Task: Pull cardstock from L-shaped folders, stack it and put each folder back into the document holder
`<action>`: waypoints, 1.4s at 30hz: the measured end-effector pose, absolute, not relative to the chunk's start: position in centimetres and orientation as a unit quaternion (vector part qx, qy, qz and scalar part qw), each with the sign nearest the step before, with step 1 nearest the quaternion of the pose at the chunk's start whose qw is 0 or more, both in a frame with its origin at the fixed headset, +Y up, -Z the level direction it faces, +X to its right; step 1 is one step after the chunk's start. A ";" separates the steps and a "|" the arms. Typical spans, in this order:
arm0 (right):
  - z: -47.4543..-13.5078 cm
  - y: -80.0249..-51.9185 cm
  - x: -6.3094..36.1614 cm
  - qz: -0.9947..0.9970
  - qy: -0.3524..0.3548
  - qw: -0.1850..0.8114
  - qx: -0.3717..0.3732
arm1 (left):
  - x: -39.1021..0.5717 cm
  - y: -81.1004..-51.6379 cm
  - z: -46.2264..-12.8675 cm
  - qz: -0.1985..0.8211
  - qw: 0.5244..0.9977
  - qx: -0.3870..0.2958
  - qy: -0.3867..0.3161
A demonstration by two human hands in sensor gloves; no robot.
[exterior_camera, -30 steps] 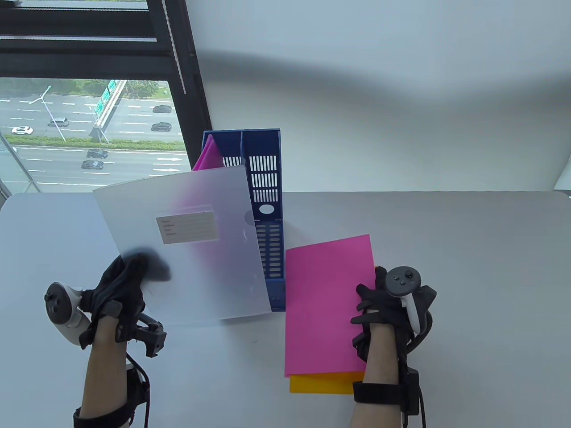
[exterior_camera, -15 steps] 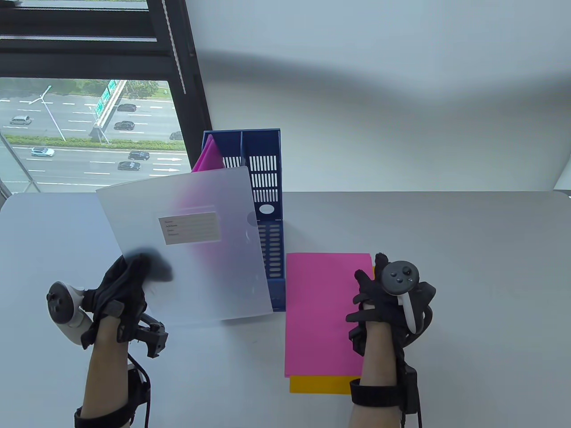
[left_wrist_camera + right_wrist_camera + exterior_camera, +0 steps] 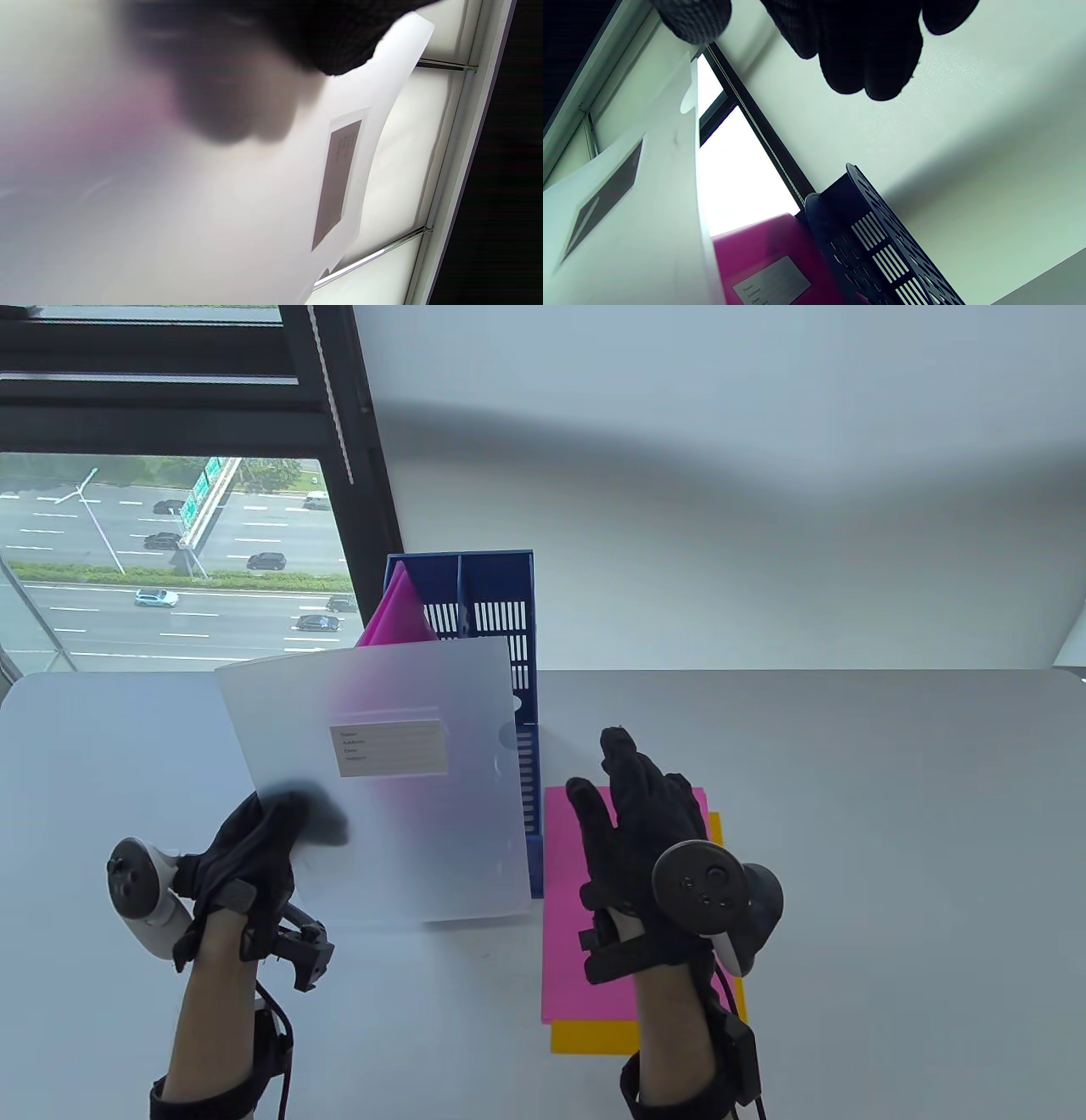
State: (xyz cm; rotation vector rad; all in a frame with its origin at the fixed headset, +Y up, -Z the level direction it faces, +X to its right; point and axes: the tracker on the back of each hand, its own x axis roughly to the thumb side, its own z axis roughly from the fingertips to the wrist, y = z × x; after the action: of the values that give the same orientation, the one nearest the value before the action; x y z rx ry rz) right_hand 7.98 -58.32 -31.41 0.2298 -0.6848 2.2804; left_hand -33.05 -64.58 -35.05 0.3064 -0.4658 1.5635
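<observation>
My left hand [image 3: 276, 831] pinches the lower left corner of a frosted translucent L-shaped folder [image 3: 382, 780] and holds it upright, in front of the blue document holder [image 3: 496, 594]. A pink folder [image 3: 394, 611] stands in the holder's left slot. A pink cardstock sheet [image 3: 564, 967] lies flat on a yellow one [image 3: 594, 1037] right of the holder. Above this stack hovers my right hand [image 3: 632, 806], fingers straight, holding nothing. In the left wrist view the folder [image 3: 212, 212] fills the frame under my fingers [image 3: 331, 38]. The right wrist view shows the folder's edge [image 3: 628, 237], the labelled pink folder [image 3: 755, 250] and the holder [image 3: 874, 237].
The grey table [image 3: 891, 857] meets a white wall [image 3: 721, 475] at the back. A window with a dark frame [image 3: 356, 458] is at the back left, just behind the holder.
The pink sheet settled flat on the yellow one. My right hand left it, rose and moved left with fingers spread. My left hand carried the folder slightly right.
</observation>
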 end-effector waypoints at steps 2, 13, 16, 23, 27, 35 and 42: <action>-31.2 -58.2 7.1 0.889 -0.267 0.358 0.099 | -32.6 -64.5 -35.0 0.693 0.676 0.133 -0.211; -30.9 -57.8 5.2 0.870 -0.252 0.408 0.118 | -30.2 -64.4 -34.9 0.701 0.661 0.108 -0.245; -30.7 -57.5 5.4 0.873 -0.266 0.390 0.122 | -30.1 -64.2 -34.9 0.692 0.665 0.105 -0.262; -29.9 -56.9 6.2 0.864 -0.332 0.363 0.107 | -29.7 -62.0 -33.9 0.513 0.793 0.124 -0.306; -29.4 -56.6 6.8 0.861 -0.363 0.342 0.098 | -28.8 -61.0 -33.4 0.435 0.827 0.106 -0.342; -29.0 -56.3 8.1 0.858 -0.413 0.300 0.058 | -28.5 -60.0 -32.3 0.440 0.816 0.152 -0.342; -29.1 -56.4 8.4 0.852 -0.401 0.330 0.063 | -29.9 -58.3 -30.2 0.418 0.827 0.274 -0.256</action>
State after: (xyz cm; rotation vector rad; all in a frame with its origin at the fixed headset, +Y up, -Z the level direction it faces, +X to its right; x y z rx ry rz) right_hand 8.42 -56.42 -29.14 0.1644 -1.0493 2.2298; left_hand -29.85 -58.31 -30.18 0.5823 -0.5429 0.8880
